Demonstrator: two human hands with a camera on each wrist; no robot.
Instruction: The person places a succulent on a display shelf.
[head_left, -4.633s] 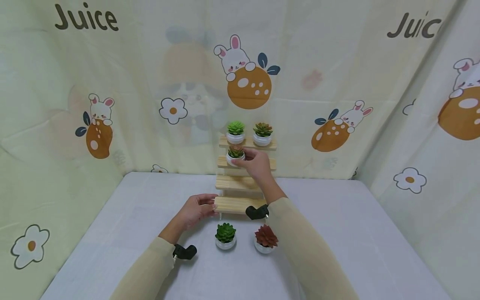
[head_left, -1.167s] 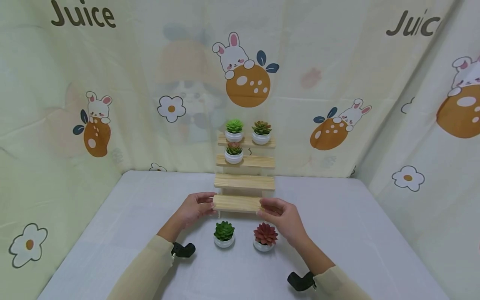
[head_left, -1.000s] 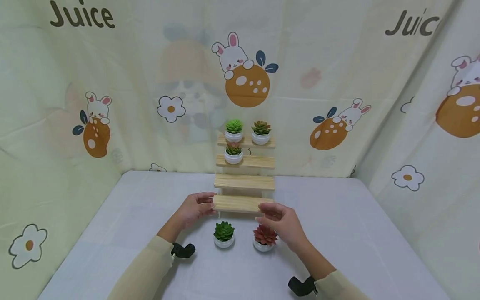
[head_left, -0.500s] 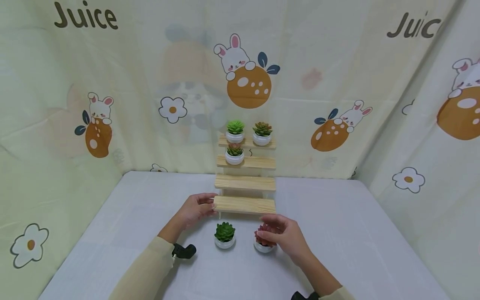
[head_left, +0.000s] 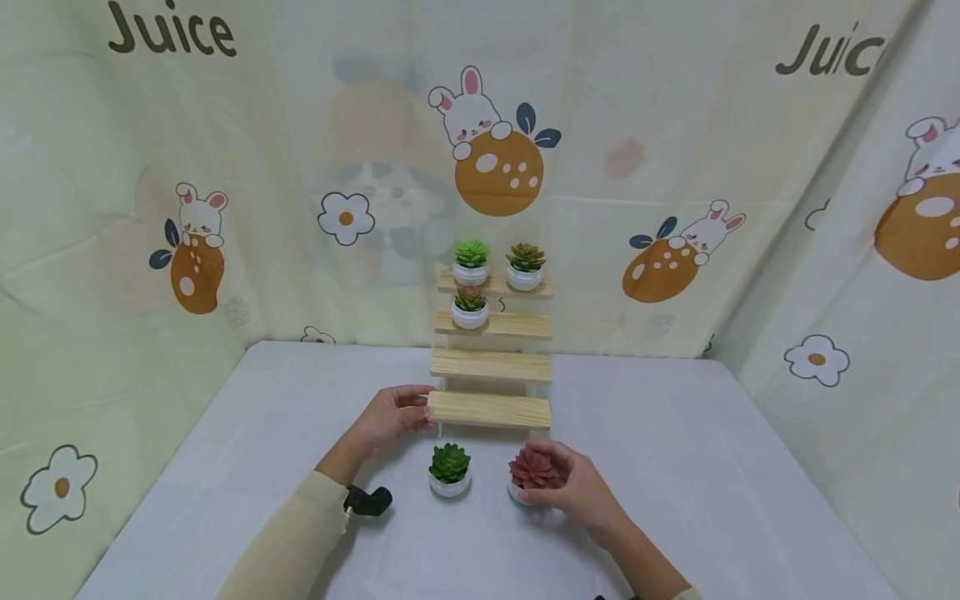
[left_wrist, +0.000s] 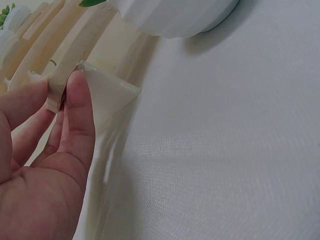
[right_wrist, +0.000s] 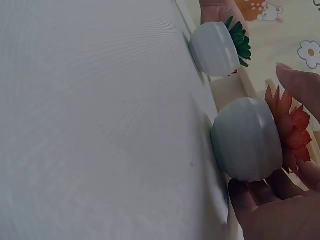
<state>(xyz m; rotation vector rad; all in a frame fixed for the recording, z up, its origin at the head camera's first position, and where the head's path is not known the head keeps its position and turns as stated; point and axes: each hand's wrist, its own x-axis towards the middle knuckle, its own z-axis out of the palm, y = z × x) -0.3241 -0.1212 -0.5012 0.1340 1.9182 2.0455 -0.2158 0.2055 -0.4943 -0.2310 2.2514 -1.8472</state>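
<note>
A potted red succulent (head_left: 534, 471) in a white pot stands on the table. Around it is my right hand (head_left: 581, 492). In the right wrist view its fingers (right_wrist: 257, 192) lie against one side of the white pot (right_wrist: 247, 140), and the straight thumb stays apart. My left hand (head_left: 390, 423) pinches the left end of the bottom step of a tiered wooden shelf (head_left: 487, 408) between thumb and fingers. The left wrist view shows that hand (left_wrist: 55, 150) on the step's end. A dark green potted succulent (head_left: 450, 467) stands between the hands.
On the shelf's top step stand a light green succulent (head_left: 471, 262) and a brownish one (head_left: 525, 267). A green-and-red succulent (head_left: 470, 308) sits at the left of the step below. Behind the white table (head_left: 675, 467) hangs a printed curtain (head_left: 300, 125).
My right hand set a succulent on the second step, touched the bottom step's right end, then came down to the red succulent. My left hand stays at the shelf.
</note>
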